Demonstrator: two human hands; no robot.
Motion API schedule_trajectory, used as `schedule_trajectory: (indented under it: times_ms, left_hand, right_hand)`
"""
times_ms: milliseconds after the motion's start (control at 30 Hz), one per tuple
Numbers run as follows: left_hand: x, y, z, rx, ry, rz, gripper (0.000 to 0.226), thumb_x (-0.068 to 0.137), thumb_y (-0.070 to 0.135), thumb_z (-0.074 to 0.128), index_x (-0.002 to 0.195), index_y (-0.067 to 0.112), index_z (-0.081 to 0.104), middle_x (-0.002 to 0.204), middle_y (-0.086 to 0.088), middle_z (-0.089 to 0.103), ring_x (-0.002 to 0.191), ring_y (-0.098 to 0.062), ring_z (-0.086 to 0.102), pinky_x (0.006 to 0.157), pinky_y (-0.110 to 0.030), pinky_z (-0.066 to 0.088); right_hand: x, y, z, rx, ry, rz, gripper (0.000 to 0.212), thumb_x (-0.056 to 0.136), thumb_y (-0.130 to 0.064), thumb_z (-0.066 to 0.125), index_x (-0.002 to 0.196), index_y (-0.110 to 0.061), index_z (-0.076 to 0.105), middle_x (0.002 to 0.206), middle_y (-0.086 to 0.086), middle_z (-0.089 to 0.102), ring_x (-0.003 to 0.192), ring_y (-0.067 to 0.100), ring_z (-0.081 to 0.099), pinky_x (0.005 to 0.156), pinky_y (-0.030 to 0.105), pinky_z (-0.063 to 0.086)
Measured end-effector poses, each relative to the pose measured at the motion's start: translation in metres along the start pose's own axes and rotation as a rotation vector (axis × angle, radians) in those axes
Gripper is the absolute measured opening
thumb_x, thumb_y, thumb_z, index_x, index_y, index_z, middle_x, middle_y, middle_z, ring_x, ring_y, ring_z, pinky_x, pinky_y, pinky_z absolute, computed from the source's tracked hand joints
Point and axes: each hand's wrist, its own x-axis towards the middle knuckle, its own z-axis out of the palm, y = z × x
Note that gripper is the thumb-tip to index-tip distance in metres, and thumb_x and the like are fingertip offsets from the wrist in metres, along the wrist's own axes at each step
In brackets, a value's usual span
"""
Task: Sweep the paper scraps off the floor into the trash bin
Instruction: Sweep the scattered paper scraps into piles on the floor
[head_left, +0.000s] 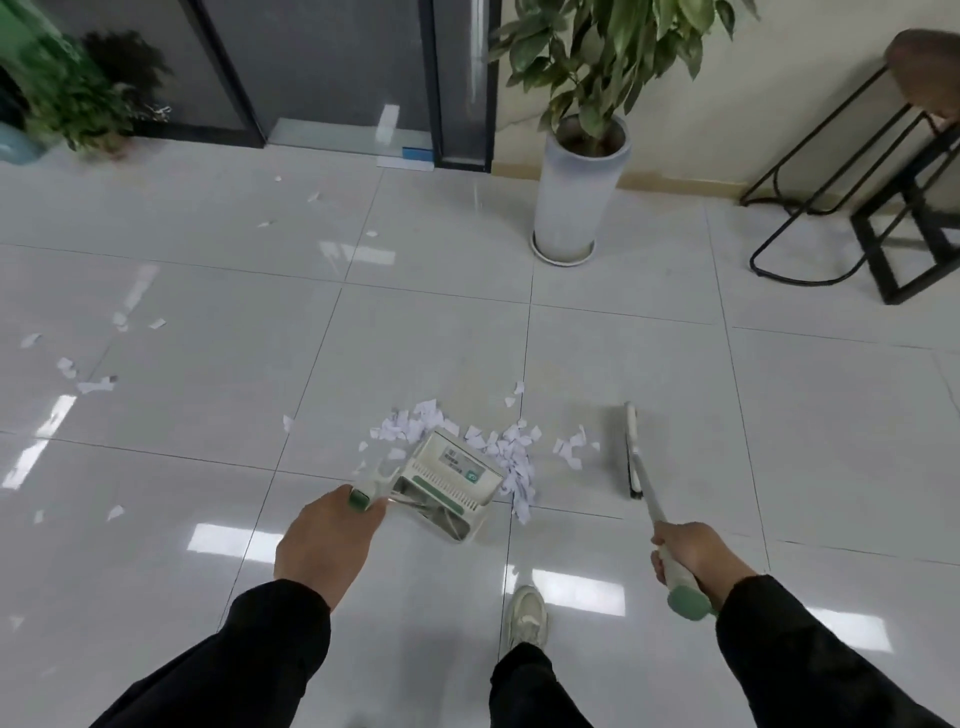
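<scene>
White floor tiles (649, 364): paper scraps (511, 457) between dustpan (449, 480) and broom (632, 449).

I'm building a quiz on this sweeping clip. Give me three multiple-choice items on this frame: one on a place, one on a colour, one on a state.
1. Where does the main heap of paper scraps lie?
A. between dustpan and broom head
B. behind the white planter
C. under the stool

2. What colour is the broom's handle end cap?
A. red
B. green
C. black

3. What is the right hand doing?
A. hanging free
B. gripping the broom handle
C. picking up a scrap

Answers: 1 A, the pile sits by the dustpan's mouth with the broom head to its right. 2 B, the cap is pale green. 3 B, its fingers wrap the handle; the left hand holds the dustpan's.
</scene>
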Motion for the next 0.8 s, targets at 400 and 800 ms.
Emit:
schedule_trajectory:
  times_ms: [400, 800]
  left_hand:
    - [0.005, 0.050, 0.005, 0.021, 0.076, -0.121, 0.040, 0.094, 0.052, 0.045, 0.072, 0.018, 0.047, 0.065, 0.001, 0.057, 0.062, -0.021, 0.051, 0.060, -0.032, 0.042]
    - [0.018, 0.011, -0.032, 0.075, 0.124, -0.149, 0.038, 0.092, 0.051, 0.048, 0.071, 0.020, 0.048, 0.066, 0.003, 0.059, 0.058, -0.016, 0.049, 0.056, -0.030, 0.040]
  right_hand:
    - [0.024, -0.065, 0.129, 0.002, -0.309, 0.088, 0.014, 0.096, 0.000, 0.046, 0.108, 0.005, 0.052, 0.084, 0.018, 0.048, 0.055, 0.023, 0.046, 0.041, 0.024, 0.046]
    - [-0.001, -0.102, 0.156, -0.136, -0.401, 0.067, 0.006, 0.092, 0.000, 0.050, 0.088, 0.000, 0.054, 0.059, 0.014, 0.051, 0.039, 0.018, 0.039, 0.038, 0.020, 0.036]
